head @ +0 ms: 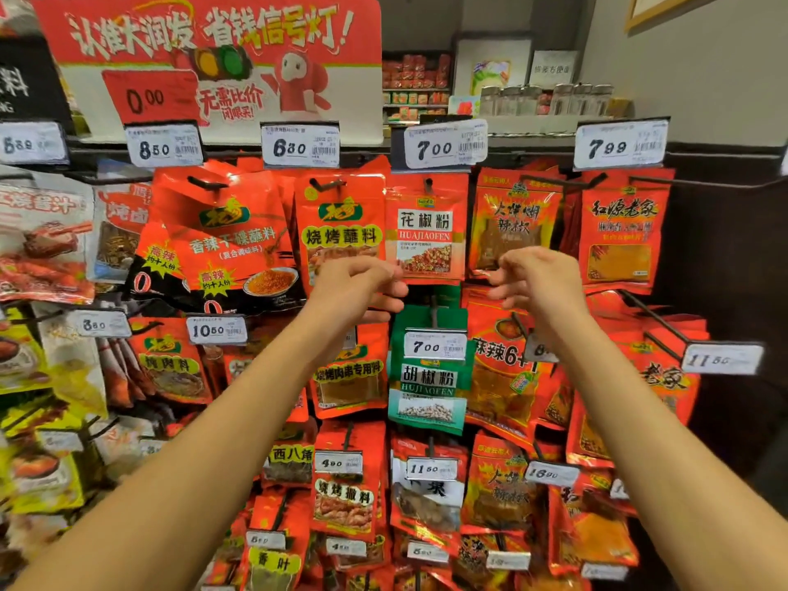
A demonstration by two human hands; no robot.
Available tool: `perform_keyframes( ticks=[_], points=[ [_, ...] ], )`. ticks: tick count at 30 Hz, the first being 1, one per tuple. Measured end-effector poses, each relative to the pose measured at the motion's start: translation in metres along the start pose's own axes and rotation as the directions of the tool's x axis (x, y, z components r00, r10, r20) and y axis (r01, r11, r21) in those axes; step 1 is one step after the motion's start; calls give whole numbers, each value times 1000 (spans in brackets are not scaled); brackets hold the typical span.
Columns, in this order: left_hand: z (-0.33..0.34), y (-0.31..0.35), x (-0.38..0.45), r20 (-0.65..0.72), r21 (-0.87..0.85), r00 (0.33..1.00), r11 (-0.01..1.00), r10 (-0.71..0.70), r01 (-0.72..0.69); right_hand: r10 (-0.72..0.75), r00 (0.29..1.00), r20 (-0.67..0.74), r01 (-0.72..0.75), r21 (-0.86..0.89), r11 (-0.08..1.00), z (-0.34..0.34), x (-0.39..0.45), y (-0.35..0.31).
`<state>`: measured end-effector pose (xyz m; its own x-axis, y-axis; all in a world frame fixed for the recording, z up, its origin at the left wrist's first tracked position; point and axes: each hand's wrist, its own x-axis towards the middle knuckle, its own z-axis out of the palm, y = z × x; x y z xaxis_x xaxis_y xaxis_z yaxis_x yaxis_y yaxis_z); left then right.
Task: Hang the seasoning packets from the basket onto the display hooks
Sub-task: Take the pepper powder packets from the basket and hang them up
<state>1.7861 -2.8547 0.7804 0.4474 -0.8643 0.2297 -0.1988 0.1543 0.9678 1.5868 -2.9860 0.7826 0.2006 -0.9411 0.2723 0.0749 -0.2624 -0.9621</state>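
A red packet marked HUAJIAOFEN (426,232) hangs on a display hook (427,182) under the 7.00 price tag (443,142). My left hand (354,287) is raised at the packet's lower left corner, fingers curled, and covers that corner. Whether it pinches the packet is unclear. My right hand (539,277) hovers just right of the packet with loosely curled fingers and holds nothing. A small gap separates it from the packet's edge. The basket is out of view.
The hook wall is packed with hanging seasoning packets: a red barbecue dip packet (341,228) to the left, a red chilli packet (511,223) to the right, a green HUJIAOFEN packet (426,390) below. Price tags stick out on hook ends. A red promo sign (213,57) hangs above.
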Motion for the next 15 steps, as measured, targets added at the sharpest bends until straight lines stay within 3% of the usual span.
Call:
perform_keyframes(
  ticks=[4,8,11,15],
  points=[
    [9,-28,-44,27,-90,995,991,-93,95,29,988,152,-41,77,996,-29,-58,25],
    [18,-86,-90,-8,-108,962,956,-273,271,191,957,216,-211,73,975,-55,-105,89],
    [24,-137,-126,-39,-107,898,895,-439,433,371,911,181,-380,16,925,-73,-140,149],
    [28,-212,-177,-23,-129,761,757,-648,640,587,799,130,-581,-88,809,-85,-193,228]
  ],
)
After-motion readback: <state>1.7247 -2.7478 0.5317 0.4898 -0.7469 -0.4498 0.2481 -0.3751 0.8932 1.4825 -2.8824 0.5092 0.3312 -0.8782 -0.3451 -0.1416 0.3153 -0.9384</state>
